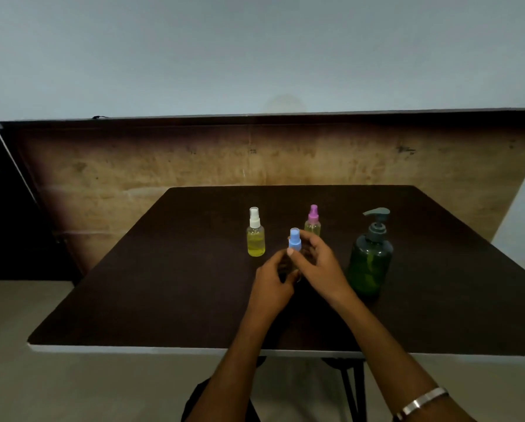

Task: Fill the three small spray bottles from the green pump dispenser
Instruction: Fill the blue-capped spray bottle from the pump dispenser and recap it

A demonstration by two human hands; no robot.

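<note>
Blue-capped spray bottle, body hidden.

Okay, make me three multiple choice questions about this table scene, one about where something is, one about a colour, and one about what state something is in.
1. Where does the green pump dispenser stand?
A. right of both hands
B. left of the white-capped bottle
C. on the floor

2. What colour is the cap of the bottle held in the hands?
A. white
B. blue
C. pink

3. What state is the white-capped bottle in?
A. lying on its side
B. uncapped
C. upright, holding yellow liquid

Answers:
1 A: it stands on the table beyond the right hand.
2 B: the blue-capped bottle sits between the right hand and the left hand.
3 C: it stands capped, with its lower part yellow.
</note>
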